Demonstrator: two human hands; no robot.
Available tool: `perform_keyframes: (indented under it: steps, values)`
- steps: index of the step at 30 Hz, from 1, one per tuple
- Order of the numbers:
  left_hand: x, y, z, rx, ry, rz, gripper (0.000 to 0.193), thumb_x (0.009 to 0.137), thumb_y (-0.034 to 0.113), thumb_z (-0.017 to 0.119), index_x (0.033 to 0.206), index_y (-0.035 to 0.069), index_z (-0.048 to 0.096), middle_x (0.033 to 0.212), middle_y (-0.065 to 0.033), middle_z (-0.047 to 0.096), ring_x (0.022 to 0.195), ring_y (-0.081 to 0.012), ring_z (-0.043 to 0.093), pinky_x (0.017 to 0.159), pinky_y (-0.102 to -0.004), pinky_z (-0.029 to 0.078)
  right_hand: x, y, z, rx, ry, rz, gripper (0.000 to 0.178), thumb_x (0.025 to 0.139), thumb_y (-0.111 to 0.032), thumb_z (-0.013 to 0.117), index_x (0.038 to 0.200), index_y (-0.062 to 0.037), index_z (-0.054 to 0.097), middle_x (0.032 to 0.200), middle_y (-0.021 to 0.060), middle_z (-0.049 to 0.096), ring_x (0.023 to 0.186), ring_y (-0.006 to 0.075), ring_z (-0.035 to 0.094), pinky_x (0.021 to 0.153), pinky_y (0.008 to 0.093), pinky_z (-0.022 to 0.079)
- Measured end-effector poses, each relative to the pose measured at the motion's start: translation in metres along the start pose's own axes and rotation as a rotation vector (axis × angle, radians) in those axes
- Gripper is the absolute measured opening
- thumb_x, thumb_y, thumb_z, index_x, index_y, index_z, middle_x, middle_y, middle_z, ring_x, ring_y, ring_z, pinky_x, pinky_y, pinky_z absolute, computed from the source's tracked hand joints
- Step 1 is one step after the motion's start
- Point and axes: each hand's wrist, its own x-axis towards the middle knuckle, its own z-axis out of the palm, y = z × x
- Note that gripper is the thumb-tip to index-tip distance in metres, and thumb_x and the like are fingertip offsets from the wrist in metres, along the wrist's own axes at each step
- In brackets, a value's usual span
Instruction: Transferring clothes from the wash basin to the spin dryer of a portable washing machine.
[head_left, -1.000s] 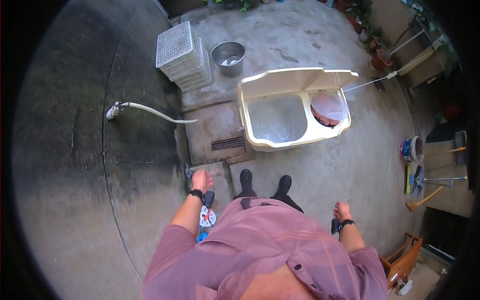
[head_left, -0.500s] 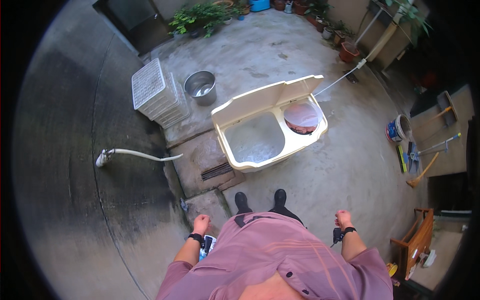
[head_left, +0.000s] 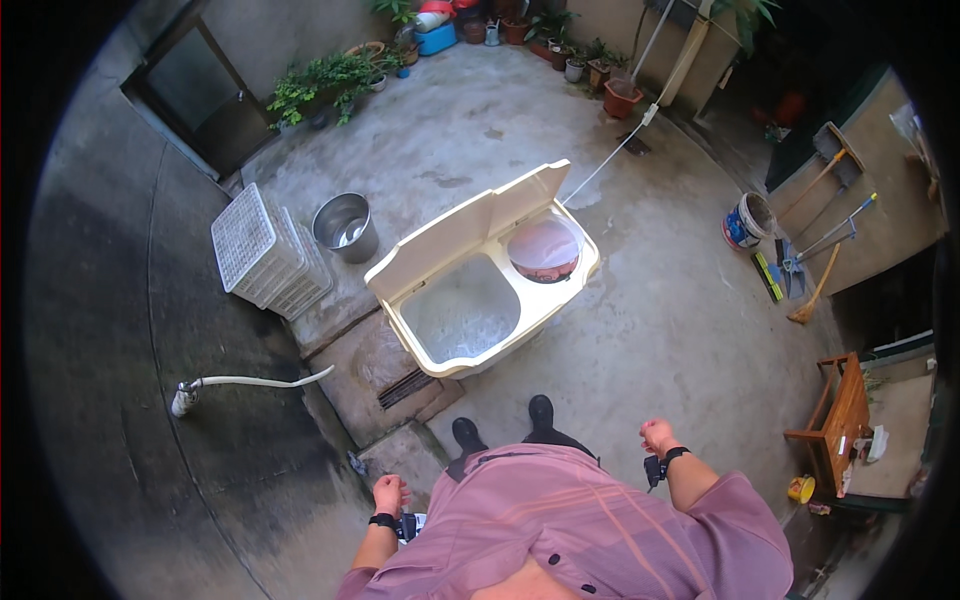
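Note:
My left hand (head_left: 390, 493) is at my left side, fingers curled in, with nothing visible in it. On my other side my right hand (head_left: 657, 436) is loosely closed too, apart from everything around it. Each wrist wears a dark strap with a small black device. In front of my boots stands a cream twin-tub washing machine (head_left: 540, 297), its lids raised. The left tub (head_left: 462, 310) holds cloudy water. Over the round right tub lies a clear disc (head_left: 545, 247), with something reddish under its edge.
Left of the machine are a metal bucket (head_left: 346, 228), stacked white crates (head_left: 262, 250), a drain grate (head_left: 405, 388) and a pipe with a white hose (head_left: 262, 380). A cord (head_left: 607, 158) runs from the machine's back. Rightward are a paint bucket (head_left: 748, 222), brooms (head_left: 815, 285) and a wooden bench (head_left: 838, 425).
My view has turned and tilted up, so the machine, bucket and crates sit farther left and lower. Both hands stay at my sides, still closed and holding nothing visible.

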Motion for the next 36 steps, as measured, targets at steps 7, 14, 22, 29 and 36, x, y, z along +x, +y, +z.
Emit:
perform_keyframes:
  steps: [7,14,22,29,36]
  values:
    - [0.013,0.001,0.008,0.004,-0.016,0.011,0.017,0.094,0.021,0.051,0.104,0.007,0.056,0.092,-0.0088,0.064,0.068,-0.0207,0.064,0.053,-0.0335,0.052,0.007,-0.005,0.008,0.016,-0.05,-0.069,0.016,0.091,-0.021,0.054,0.095,-0.0062,0.06,0.08,0.0061,0.064,0.058,0.0171,0.06,0.05,0.0321,0.048]
    - [0.018,0.019,0.011,-0.017,-0.01,0.032,0.017,0.094,0.022,0.053,0.103,0.008,0.056,0.09,-0.0074,0.063,0.066,-0.0208,0.063,0.052,-0.0335,0.052,0.014,-0.004,0.018,0.025,-0.058,-0.061,0.013,0.088,-0.018,0.055,0.093,-0.0066,0.061,0.077,0.0047,0.061,0.059,0.0162,0.059,0.05,0.0313,0.046]
    - [0.025,0.024,0.019,-0.029,-0.021,0.041,0.016,0.094,0.023,0.053,0.102,0.009,0.057,0.089,-0.0061,0.063,0.067,-0.0206,0.063,0.053,-0.0341,0.051,0.02,-0.007,0.021,-0.133,-0.091,-0.226,0.01,0.086,-0.016,0.057,0.091,-0.0074,0.061,0.077,0.0036,0.061,0.058,0.0155,0.058,0.049,0.0304,0.045]
    - [0.018,0.024,0.017,-0.033,-0.03,0.032,0.013,0.093,0.022,0.053,0.099,0.011,0.058,0.09,-0.0059,0.064,0.065,-0.0198,0.063,0.052,-0.0349,0.052,0.011,-0.017,0.025,0.003,-0.061,-0.1,0.012,0.086,-0.016,0.058,0.091,-0.0064,0.061,0.077,0.0044,0.061,0.058,0.0157,0.058,0.049,0.0303,0.045]
    - [0.016,0.025,0.015,-0.013,-0.003,0.038,0.018,0.094,0.023,0.051,0.095,0.009,0.062,0.088,-0.0046,0.065,0.065,-0.0181,0.062,0.053,-0.0338,0.052,0.005,-0.022,0.025,-0.007,-0.067,-0.147,0.018,0.088,-0.02,0.054,0.092,-0.0044,0.062,0.077,0.0077,0.062,0.061,0.018,0.06,0.052,0.0322,0.047]
